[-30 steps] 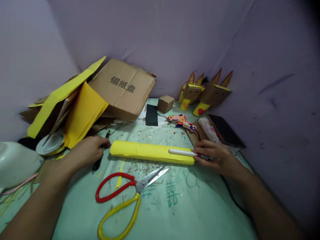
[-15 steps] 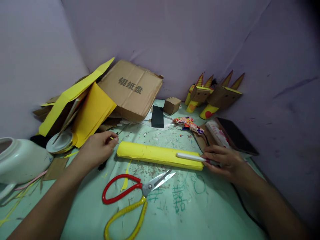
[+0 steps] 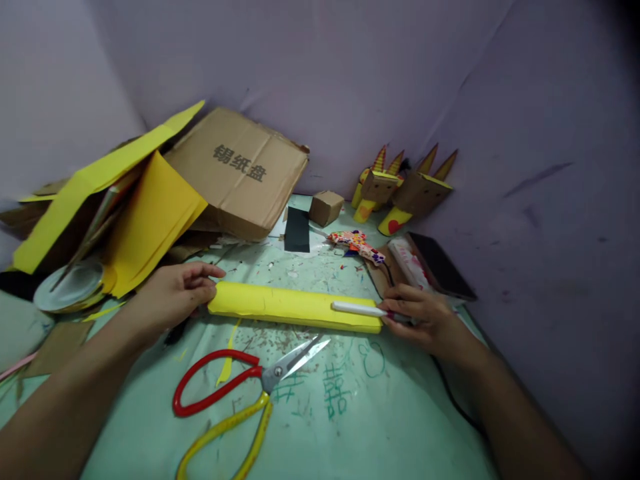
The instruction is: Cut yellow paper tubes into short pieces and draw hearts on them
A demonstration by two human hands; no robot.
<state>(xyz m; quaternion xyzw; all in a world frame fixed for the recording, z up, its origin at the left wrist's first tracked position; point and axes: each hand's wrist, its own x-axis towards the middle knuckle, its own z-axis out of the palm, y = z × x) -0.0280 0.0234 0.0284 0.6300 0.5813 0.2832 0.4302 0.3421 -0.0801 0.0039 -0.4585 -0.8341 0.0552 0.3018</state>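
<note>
A long flattened yellow paper roll [image 3: 285,305] lies across the green table [image 3: 400,413]. My left hand [image 3: 173,295] pinches the roll's left end between thumb and fingers. A thin black tool [image 3: 173,333] lies just under that hand. My right hand [image 3: 423,313] is at the roll's right end and holds a white pen [image 3: 356,308], which rests flat on top of the roll and points left. Scissors [image 3: 235,393] with one red and one yellow handle lie a little open in front of the roll.
Yellow card sheets [image 3: 145,220], a printed cardboard box [image 3: 240,177] and a foil plate [image 3: 67,287] pile up at the back left. Behind the roll are a small box [image 3: 326,207], a black card [image 3: 297,229], a patterned glue gun [image 3: 356,243], two horned cardboard figures [image 3: 400,190] and a phone [image 3: 440,267].
My left hand left the black tool and moved right onto the roll's left end. My right hand stayed on the pen. The view shifted a little.
</note>
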